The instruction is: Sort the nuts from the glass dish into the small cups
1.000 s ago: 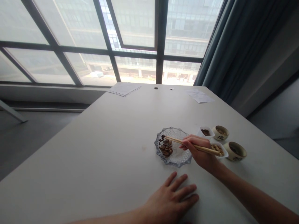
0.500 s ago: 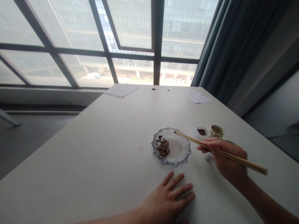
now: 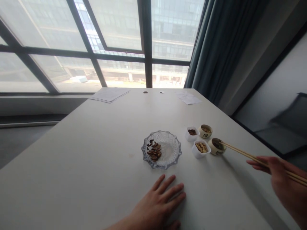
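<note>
My right hand (image 3: 278,172) at the far right is closed around a pair of chopsticks (image 3: 244,154). Their tips reach the mouth of a cream cup (image 3: 217,152) with dark markings; its contents are hard to make out. My left hand (image 3: 158,201) lies flat on the table with fingers spread, just below a scalloped clear glass plate (image 3: 176,156). Striped seeds (image 3: 155,152) are heaped on the plate's left side, with several small dark pieces (image 3: 150,143) beside them.
By the cup stand a white tub of peanuts (image 3: 201,148), a white tub with dark seeds (image 3: 192,134) and another cream cup (image 3: 205,132). Papers (image 3: 110,95) lie at the table's far left, another sheet (image 3: 189,98) at the far right. Windows and a curtain (image 3: 211,48) are behind.
My right hand has moved right with the chopsticks, their tips going from above the plate to the cream cup. The view has turned right; my left hand still rests below the plate.
</note>
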`<state>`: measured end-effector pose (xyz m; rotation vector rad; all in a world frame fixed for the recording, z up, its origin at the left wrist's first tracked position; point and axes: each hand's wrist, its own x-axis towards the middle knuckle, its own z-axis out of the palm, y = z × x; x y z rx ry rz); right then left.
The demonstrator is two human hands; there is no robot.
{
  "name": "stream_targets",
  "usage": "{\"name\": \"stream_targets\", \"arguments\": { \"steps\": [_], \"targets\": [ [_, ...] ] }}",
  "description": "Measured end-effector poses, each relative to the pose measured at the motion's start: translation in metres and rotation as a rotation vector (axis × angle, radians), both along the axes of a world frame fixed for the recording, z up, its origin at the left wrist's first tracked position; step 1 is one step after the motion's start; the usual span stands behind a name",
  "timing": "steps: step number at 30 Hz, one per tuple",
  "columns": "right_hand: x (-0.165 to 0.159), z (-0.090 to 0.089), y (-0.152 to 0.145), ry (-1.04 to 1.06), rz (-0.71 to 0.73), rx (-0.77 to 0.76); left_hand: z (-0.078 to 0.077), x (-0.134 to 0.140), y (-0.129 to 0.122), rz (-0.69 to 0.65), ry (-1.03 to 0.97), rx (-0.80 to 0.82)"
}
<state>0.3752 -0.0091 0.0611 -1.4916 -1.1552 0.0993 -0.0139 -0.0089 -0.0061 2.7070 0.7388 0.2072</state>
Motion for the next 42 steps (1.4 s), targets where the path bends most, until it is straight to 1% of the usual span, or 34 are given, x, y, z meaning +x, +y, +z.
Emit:
{"name": "stream_targets", "arguments": {
  "steps": [2,6,9,11,13,15,18,20,23,26,31,36,42],
  "targets": [
    [-0.001,0.001,0.002,0.014,-0.025,-0.060,0.002,0.001,0.001,-0.003,0.015,0.001],
    [-0.007,0.011,0.005,0.011,-0.051,-0.050,0.000,0.000,0.001,-0.019,0.020,-0.002],
    [-0.014,0.016,0.009,0.036,-0.020,-0.038,-0.004,-0.001,0.001,-0.019,0.006,-0.011],
    [-0.025,0.017,0.015,0.029,0.044,0.003,-0.006,-0.002,0.001,-0.013,-0.018,-0.018],
    [-0.044,0.018,0.025,-0.002,0.209,0.067,-0.007,-0.003,0.000,-0.006,-0.035,-0.024],
    [-0.068,0.018,0.037,-0.050,0.444,0.123,-0.008,-0.003,-0.001,-0.002,-0.040,-0.022],
    [-0.111,0.017,0.062,-0.194,0.746,0.101,-0.010,-0.003,-0.002,0.002,-0.051,0.010],
    [-0.137,0.015,0.079,-0.256,0.895,0.111,-0.013,-0.003,-0.002,-0.002,-0.056,0.044],
    [-0.166,0.009,0.101,-0.311,1.031,0.080,-0.019,-0.003,-0.002,-0.021,-0.057,0.095],
    [-0.182,0.003,0.115,-0.325,1.088,0.068,-0.025,-0.004,-0.001,-0.036,-0.061,0.146],
    [-0.190,0.001,0.121,-0.327,1.147,0.051,-0.032,-0.003,-0.003,-0.023,-0.048,0.217],
    [-0.193,-0.001,0.120,-0.327,1.148,0.033,-0.034,-0.002,-0.004,-0.015,-0.034,0.243],
    [-0.192,-0.009,0.118,-0.292,1.130,0.038,-0.032,-0.002,-0.005,-0.008,-0.037,0.243]
  ]
}}
